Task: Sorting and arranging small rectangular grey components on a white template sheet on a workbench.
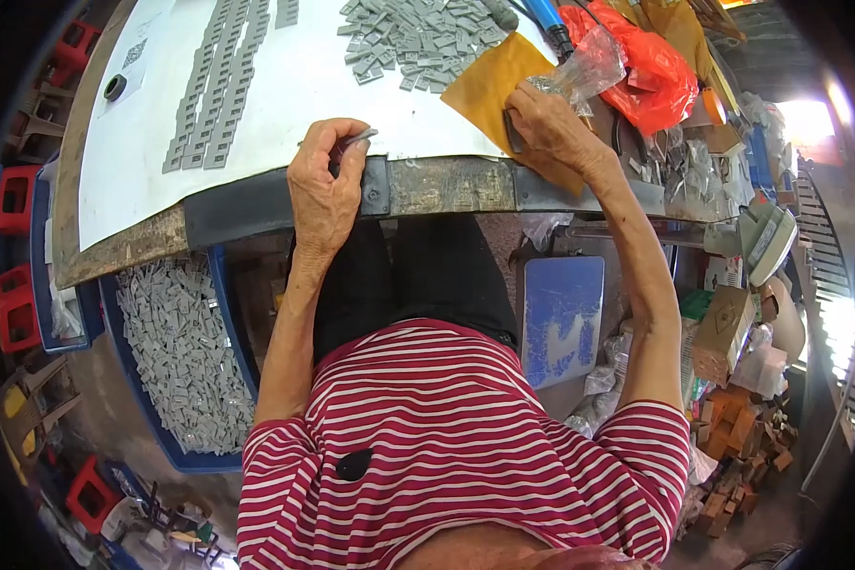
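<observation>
My left hand [325, 185] is above the table's front edge, thumb and fingers pinching a small flat grey piece [367, 136]. To the right, my right hand [553, 128] is over a sheet of brown paper [489, 90], its fingers curled down. A dark edge shows beneath those fingers, but what they hold is hidden. Touching the far side of this hand is a clear plastic bag [589, 71] with small shiny contents. A loose heap of similar grey pieces [418, 43] lies beyond the paper. Several rows of them [220, 90] are lined up at the left.
White sheeting [133, 180] covers the wooden table, with a black ring [115, 87] at its left. A blue-handled tool [549, 24] and a red plastic bag [651, 71] lie far right. Below the left side stands a blue bin [233, 332] full of grey pieces; a blue stool [562, 318] is right.
</observation>
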Demonstrator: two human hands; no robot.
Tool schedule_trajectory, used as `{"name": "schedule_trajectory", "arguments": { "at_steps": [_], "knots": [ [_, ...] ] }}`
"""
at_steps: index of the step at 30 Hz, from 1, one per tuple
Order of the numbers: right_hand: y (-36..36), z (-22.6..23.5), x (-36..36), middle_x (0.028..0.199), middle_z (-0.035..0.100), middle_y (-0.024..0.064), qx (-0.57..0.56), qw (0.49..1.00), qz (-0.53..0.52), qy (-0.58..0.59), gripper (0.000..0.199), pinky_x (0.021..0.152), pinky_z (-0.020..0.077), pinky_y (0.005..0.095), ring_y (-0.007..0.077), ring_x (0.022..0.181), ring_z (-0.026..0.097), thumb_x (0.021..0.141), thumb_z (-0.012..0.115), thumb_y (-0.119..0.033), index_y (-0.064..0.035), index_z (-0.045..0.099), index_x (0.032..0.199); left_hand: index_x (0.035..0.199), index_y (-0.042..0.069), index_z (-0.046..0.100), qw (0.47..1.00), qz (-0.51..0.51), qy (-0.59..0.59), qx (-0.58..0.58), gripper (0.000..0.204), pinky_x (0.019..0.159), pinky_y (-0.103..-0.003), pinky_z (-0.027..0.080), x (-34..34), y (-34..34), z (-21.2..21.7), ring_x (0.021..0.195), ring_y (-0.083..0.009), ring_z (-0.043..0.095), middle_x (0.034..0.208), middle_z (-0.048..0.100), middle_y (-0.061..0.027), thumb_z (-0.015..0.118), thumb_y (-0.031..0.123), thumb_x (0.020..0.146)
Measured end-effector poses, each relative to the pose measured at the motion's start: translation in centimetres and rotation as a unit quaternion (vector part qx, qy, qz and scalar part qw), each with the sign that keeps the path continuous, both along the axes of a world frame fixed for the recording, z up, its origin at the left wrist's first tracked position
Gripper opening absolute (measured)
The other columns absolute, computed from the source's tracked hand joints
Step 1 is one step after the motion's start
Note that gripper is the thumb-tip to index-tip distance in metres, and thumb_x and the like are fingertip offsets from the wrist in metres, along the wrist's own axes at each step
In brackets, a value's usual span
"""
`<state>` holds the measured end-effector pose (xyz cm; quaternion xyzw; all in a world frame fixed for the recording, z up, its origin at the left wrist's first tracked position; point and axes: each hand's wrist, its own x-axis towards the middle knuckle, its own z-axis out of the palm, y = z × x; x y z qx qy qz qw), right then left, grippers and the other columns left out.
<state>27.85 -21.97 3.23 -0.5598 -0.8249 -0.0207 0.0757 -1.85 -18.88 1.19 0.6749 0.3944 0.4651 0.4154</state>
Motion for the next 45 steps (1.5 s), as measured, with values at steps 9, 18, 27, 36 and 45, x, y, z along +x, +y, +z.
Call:
{"name": "schedule_trajectory", "arguments": {
  "at_steps": [9,18,27,36,45],
  "knots": [
    [-0.2,0.3,-0.4,0.077,0.050,0.0161,-0.001,1.000,0.003,-0.013,0.009,0.059,0.0451,0.0400,0.0351,0.071,0.054,0.078,0.051,-0.002,-0.0006,0.047,0.085,0.090,-0.001,0.058,1.000,-0.002,0.000,0.012,0.012,0.067,-0.027,0.045,0.1,0.0,0.1,0.073,-0.0154,0.055,0.085,0.058,-0.0075,0.055,0.003,0.080],
    [-0.2,-0.2,0.0,0.077,0.049,0.0164,-0.002,1.000,-0.002,-0.008,0.009,0.061,0.0450,0.0391,0.0350,0.073,0.053,0.078,0.051,-0.002,-0.0001,0.046,0.086,0.090,-0.001,0.058,1.000,-0.008,0.001,0.014,0.012,0.065,-0.026,0.045,0.1,0.2,0.1,0.071,-0.0148,0.055,0.084,0.058,-0.0071,0.055,0.003,0.080],
    [-0.2,0.0,0.3,0.078,0.052,0.0167,0.031,0.997,-0.026,0.072,0.008,0.061,0.0446,0.0385,0.0345,0.071,0.055,0.081,0.052,-0.006,-0.0008,0.049,0.087,0.089,-0.001,0.058,1.000,-0.004,-0.006,0.021,0.011,0.064,-0.026,0.044,0.1,0.2,0.1,0.070,-0.0139,0.054,0.083,0.058,-0.0062,0.054,0.003,0.080],
    [-1.8,3.9,-3.6,0.070,0.056,0.0037,-0.192,0.691,-0.223,0.660,0.013,0.050,0.0398,0.0178,0.0062,0.059,0.051,0.084,0.056,-0.013,0.0001,0.056,0.081,0.094,0.000,0.056,0.997,-0.005,-0.067,-0.043,0.013,0.064,-0.025,0.044,0.1,0.3,-0.3,0.069,-0.0112,0.053,0.076,0.058,-0.0058,0.053,0.005,0.083],
    [-2.0,2.4,-7.5,0.081,0.052,0.0094,-0.275,0.509,-0.183,0.795,0.016,0.046,0.0323,0.0152,0.0043,0.059,0.040,0.083,0.055,-0.009,0.0051,0.051,0.089,0.097,0.000,0.057,0.991,-0.009,-0.112,-0.071,0.016,0.062,-0.021,0.045,-0.1,0.0,0.2,0.070,-0.0088,0.057,0.078,0.061,-0.0040,0.053,0.006,0.083]
  ]
}}
